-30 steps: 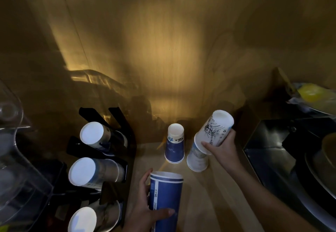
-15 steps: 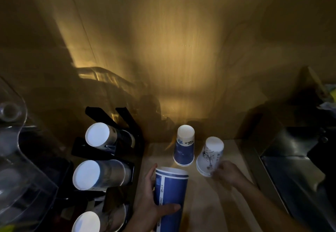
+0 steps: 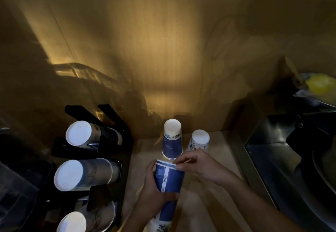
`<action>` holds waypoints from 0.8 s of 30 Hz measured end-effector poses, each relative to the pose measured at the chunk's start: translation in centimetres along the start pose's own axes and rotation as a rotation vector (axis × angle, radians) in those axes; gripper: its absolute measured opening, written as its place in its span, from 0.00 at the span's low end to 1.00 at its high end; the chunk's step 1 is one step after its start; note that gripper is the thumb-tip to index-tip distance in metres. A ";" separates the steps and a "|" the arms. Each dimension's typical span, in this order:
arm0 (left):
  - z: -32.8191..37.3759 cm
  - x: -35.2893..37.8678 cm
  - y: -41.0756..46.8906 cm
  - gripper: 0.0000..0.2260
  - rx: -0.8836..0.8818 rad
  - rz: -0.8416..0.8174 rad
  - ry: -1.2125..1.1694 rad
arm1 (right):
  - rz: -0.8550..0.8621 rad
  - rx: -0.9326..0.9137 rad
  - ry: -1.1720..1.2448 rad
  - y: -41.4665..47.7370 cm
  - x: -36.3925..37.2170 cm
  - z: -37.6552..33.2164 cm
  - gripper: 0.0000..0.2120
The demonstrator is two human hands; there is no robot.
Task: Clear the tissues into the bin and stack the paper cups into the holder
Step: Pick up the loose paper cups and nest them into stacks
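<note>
The left hand (image 3: pixel 154 190) is wrapped around a stack of blue paper cups (image 3: pixel 168 179) held above the surface (image 3: pixel 214 204), while the right hand (image 3: pixel 198 162) pinches the stack's top rim. Such cups look light and thin-walled, easily crushed, so a loose grip around the wall suits them best. Two upside-down cups (image 3: pixel 172 141) stand just behind, the black holder (image 3: pixel 109 159) with its filled slots sits left, and a dark sink (image 3: pixel 291 159) lies right.

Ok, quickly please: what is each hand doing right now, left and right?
Left hand: closed around the stack of blue cups.
Right hand: fingertips pinching the stack's top rim; holds nothing of its own.
</note>
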State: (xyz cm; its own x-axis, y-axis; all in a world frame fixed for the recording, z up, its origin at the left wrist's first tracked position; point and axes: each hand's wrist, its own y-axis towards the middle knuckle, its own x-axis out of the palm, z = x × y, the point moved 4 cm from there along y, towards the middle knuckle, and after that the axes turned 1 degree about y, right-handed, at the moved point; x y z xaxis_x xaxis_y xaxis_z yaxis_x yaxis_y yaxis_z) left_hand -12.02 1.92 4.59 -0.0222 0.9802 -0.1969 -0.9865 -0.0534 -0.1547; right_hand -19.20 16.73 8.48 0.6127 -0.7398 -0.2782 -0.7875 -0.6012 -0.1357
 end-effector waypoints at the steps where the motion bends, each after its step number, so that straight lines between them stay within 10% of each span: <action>1: 0.0 0.1 -0.1 0.45 0.003 -0.014 -0.004 | -0.001 -0.009 0.005 -0.1 0.1 -0.1 0.05; 24: -2.0 -0.9 -3.0 0.46 -0.003 -0.031 -0.090 | 0.346 -0.119 -0.026 -2.3 -3.0 -2.5 0.11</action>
State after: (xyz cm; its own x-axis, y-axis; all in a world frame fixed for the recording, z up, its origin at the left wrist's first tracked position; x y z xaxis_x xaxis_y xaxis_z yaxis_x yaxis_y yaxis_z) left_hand -8.69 0.83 3.34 -0.0064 0.9945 -0.1047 -0.9865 -0.0234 -0.1623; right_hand -19.02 19.57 11.96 0.3083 -0.8984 -0.3129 -0.9336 -0.3488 0.0817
